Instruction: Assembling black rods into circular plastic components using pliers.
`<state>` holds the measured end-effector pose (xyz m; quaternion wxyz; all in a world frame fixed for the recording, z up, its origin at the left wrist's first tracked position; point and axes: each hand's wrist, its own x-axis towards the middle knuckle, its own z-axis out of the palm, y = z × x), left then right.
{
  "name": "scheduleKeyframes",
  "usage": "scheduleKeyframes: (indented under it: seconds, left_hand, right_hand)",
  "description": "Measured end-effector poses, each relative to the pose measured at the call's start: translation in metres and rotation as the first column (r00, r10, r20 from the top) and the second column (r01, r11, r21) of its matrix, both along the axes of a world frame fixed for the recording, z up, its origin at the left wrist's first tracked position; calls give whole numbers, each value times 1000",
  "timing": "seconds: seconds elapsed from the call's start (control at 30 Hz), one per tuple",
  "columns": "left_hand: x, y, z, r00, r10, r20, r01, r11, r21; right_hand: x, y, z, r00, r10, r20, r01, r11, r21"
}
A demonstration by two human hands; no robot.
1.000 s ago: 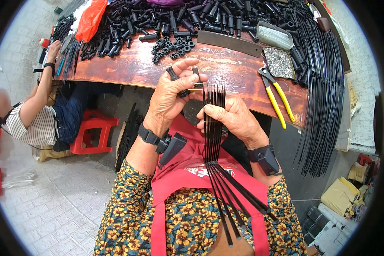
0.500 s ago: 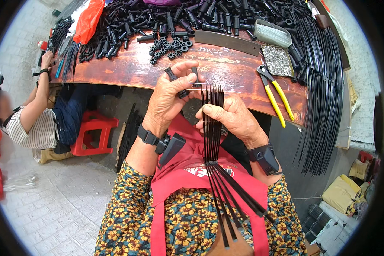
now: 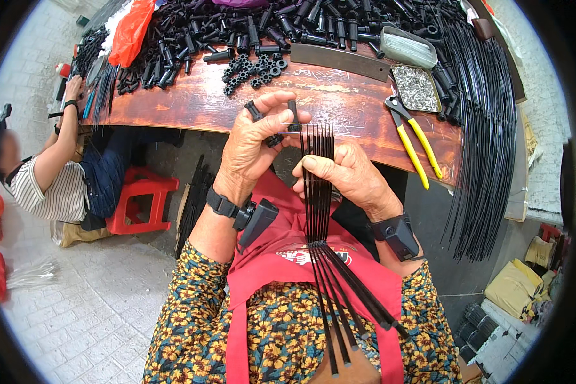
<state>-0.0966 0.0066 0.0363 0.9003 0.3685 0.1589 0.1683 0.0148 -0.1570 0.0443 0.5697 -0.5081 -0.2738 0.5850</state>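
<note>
My right hand [image 3: 349, 179] grips a bundle of thin black rods [image 3: 320, 211]. The rods stand upright in front of my chest and fan out over my red apron. At the top of the bundle, my left hand [image 3: 256, 144] pinches a thin metal wire. Small black plastic pieces [image 3: 292, 114] sit on that wire. Both hands are just in front of the edge of the brown wooden table [image 3: 339, 109].
Yellow-handled pliers [image 3: 416, 144] lie on the table at right beside a tray of small metal bits [image 3: 416, 86]. Black tubes and rings [image 3: 253, 67] cover the far side. Long black rods [image 3: 486, 147] hang off the right end. A seated person [image 3: 51, 179] works at left near a red stool [image 3: 141, 198].
My left hand has shifted a little at the rod tips. The person at left has leaned further toward the table.
</note>
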Motion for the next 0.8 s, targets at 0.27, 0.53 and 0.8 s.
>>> scheduleKeyframes:
  seconds: [0.27,0.53,0.8]
  left_hand:
    - [0,-1,-4,999,-10,33,8,998,58]
    - [-1,0,-7,998,-28,55,25,998,53]
    - [2,-3,-13,999,-23,35,23,1000,-8]
  right_hand:
    - [0,0,0,1000,6,2,-6,1000,-1]
    - [0,2,2,1000,-13,16,13,1000,12]
    - [-2,0,1,999,-33,-10,33,999,20]
